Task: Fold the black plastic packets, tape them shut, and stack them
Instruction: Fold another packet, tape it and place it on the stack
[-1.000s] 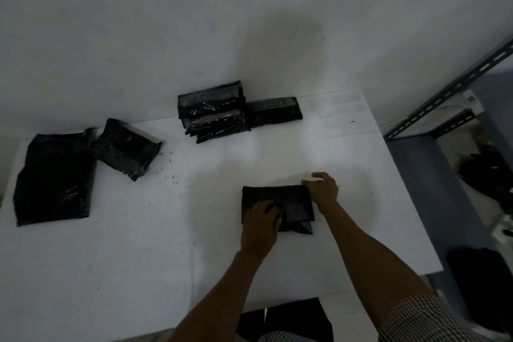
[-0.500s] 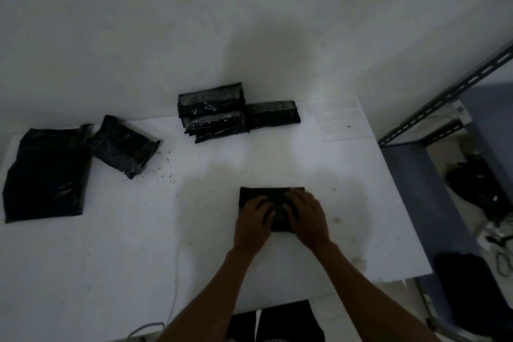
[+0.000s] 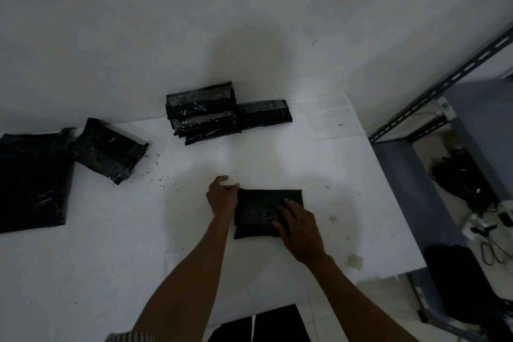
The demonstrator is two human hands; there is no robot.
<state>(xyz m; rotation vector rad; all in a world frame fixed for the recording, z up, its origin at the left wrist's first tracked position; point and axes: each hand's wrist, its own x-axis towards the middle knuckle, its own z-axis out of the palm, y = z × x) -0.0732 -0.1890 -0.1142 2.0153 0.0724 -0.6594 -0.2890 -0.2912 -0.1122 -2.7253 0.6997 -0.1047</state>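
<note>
Black folded plastic packet (image 3: 258,204): lies flat just to the 3 o'clock side of the table's centre. Its upper layer is doubled over a lower one that shows along the near edge. No tape is seen on it.
Left hand (image 3: 222,198): at the packet's 9 o'clock edge, fingers bent toward the far-left corner. Whether they pinch the plastic or only steady it cannot be told.
Right hand (image 3: 301,228): laid flat with straight fingers, pressing down the packet's 4 o'clock portion. The two hands are apart, one on each side.
Step in hand: judged to be folding, with the fold held flat. Taping is not yet done.
Next move: judged to call for one hand pinning the fold while the other fetches one of the pale translucent tape strips (image 3: 330,116) at 1 o'clock. Released plastic would likely spring open.
Finished stock: stack of glossy taped black packets (image 3: 202,114) at 12 o'clock against the wall. A single taped black packet (image 3: 263,114) touches its 3 o'clock side.
Waiting stock: flat black plastic bag (image 3: 30,180) at 9 o'clock, its edge meeting a bulging black packet (image 3: 107,148) at 10 o'clock.
Surface: white tabletop (image 3: 111,258), with dark specks (image 3: 158,172) toward 10 o'clock and a yellowish stain (image 3: 354,261) at 4 o'clock.
Room: plain white wall (image 3: 249,8) and a grey slotted metal shelf frame (image 3: 444,78) beyond the table at 2 o'clock. Dark bags and cables (image 3: 466,183) lie on the floor at 3 o'clock. The light is dim.
</note>
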